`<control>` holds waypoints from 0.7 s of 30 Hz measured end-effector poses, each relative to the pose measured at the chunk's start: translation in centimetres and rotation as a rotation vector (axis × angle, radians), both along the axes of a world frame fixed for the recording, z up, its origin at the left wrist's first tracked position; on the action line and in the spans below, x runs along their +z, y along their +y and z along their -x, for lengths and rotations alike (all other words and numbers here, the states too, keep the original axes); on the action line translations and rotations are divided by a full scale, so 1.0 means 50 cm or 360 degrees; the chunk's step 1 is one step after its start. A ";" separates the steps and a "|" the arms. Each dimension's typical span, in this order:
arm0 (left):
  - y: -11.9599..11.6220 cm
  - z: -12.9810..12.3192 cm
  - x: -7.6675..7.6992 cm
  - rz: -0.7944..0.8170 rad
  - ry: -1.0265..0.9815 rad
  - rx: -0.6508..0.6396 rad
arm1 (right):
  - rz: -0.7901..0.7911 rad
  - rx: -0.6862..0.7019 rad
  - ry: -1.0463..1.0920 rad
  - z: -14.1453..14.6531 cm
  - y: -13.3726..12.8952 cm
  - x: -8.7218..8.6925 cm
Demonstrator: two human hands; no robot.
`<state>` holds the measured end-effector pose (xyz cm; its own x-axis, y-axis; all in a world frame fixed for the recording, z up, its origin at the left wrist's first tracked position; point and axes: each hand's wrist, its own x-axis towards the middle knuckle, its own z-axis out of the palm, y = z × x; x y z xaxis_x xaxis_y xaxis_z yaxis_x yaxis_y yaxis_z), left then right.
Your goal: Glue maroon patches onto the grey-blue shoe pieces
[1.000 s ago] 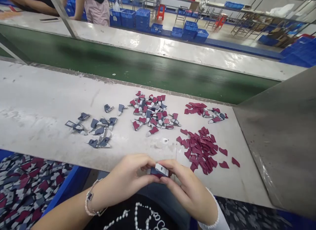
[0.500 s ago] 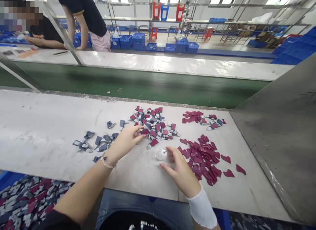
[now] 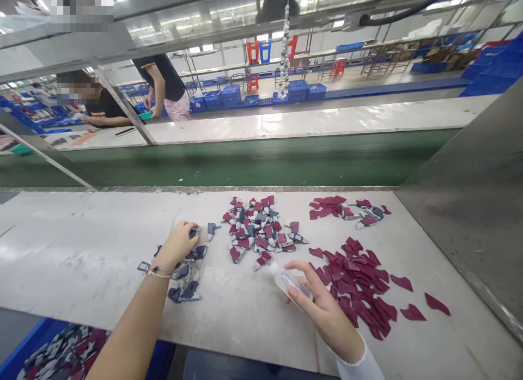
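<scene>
In my right hand (image 3: 316, 298) is a small clear plastic squeeze bottle (image 3: 286, 281), tilted with its narrow tip toward the upper left. My left hand (image 3: 182, 243) pinches a small dark blue-grey piece (image 3: 193, 233) at the left. Below that hand lie several similar blue-grey and light-grey pieces (image 3: 190, 289). Between my hands and farther back spreads a pile of maroon, grey and blue-grey pieces (image 3: 257, 227). Right of the bottle is a heap of flat maroon pieces (image 3: 355, 276).
A smaller maroon pile (image 3: 327, 206) sits at the back right, beside a metal side panel (image 3: 461, 206). A blue crate (image 3: 44, 336) of pieces stands below the table's left edge. Beyond the green conveyor belt (image 3: 261, 159) are two people, one leaning at the far bench (image 3: 286, 118).
My left hand moved from the middle pile leftward to the blue-grey pieces. The bottle, upright near my open right hand before, is now gripped and tilted. The view has shifted.
</scene>
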<state>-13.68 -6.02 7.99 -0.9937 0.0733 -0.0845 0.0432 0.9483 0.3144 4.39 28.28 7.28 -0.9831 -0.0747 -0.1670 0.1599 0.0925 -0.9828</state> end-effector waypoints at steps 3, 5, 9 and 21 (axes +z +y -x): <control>0.024 -0.006 -0.005 -0.0052 0.0045 -0.0015 | 0.0162 -0.0015 -0.0061 -0.011 0.016 0.011; 0.050 -0.007 -0.008 -0.0148 0.0069 -0.0084 | 0.0271 0.0034 -0.0105 -0.019 0.027 0.014; 0.096 0.002 -0.008 -0.0470 0.0041 -0.0180 | 0.0341 0.0023 -0.0136 -0.036 0.042 0.015; 0.070 -0.076 0.058 -0.1585 -0.0541 -0.0077 | 0.0803 -0.0013 -0.0100 -0.059 0.067 0.008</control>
